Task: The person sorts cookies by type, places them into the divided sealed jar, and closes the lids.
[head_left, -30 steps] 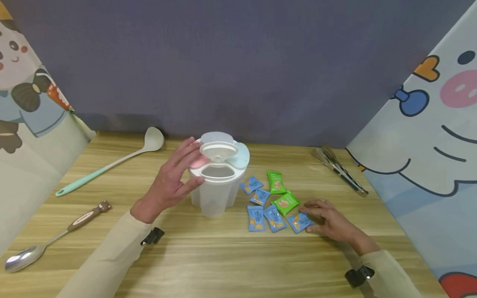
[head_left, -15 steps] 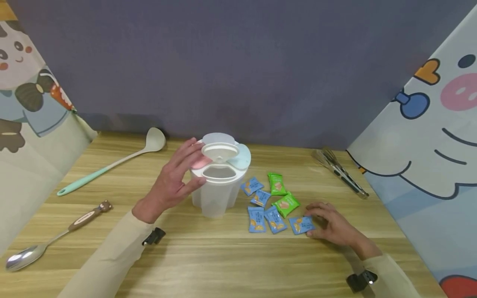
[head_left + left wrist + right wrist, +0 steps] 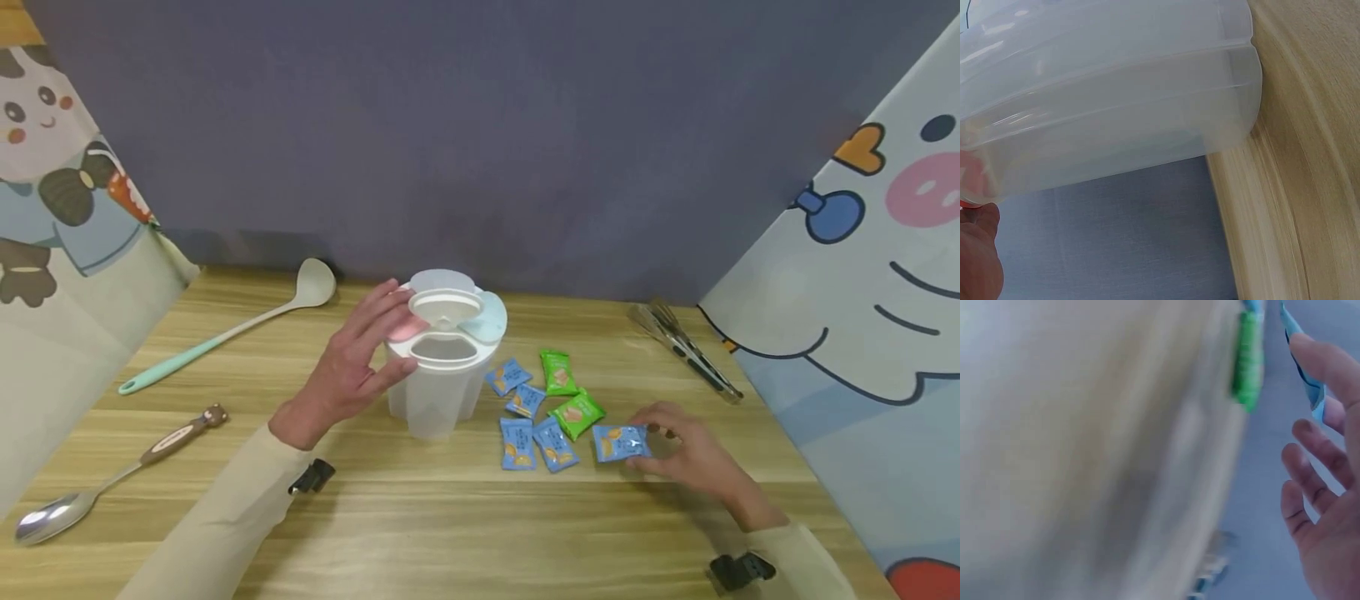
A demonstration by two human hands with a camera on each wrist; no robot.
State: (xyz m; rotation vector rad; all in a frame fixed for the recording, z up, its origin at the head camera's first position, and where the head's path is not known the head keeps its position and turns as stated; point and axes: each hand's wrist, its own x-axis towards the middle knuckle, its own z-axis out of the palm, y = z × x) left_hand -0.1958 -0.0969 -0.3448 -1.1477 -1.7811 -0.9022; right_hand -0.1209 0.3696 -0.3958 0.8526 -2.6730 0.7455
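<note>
Between thumb and fingers, my right hand (image 3: 693,454) pinches a blue snack packet (image 3: 621,442) by its right end. In the right wrist view that packet (image 3: 1307,378) is seen edge-on, lifted off the table, the other fingers loosely bent. My left hand (image 3: 348,362) rests at the left side of a translucent storage container (image 3: 435,404), fingers fairly straight by the pink lid (image 3: 405,327) and thumb near the front rim. The container's front lid (image 3: 446,308) stands raised over its opening; a pale blue lid (image 3: 491,318) lies flat. Several blue packets (image 3: 517,443) and two green packets (image 3: 577,414) lie right of the container.
A ladle (image 3: 315,283) with a mint handle lies at the back left, a metal spoon (image 3: 56,518) with a brown bear-topped handle at the front left. Metal tongs and a whisk-like utensil (image 3: 686,350) lie at the back right. A grey partition (image 3: 480,150) stands behind the table.
My right hand has drawn the blue packet to the right, away from the others, and raised it off the table. My left hand stays at the container.
</note>
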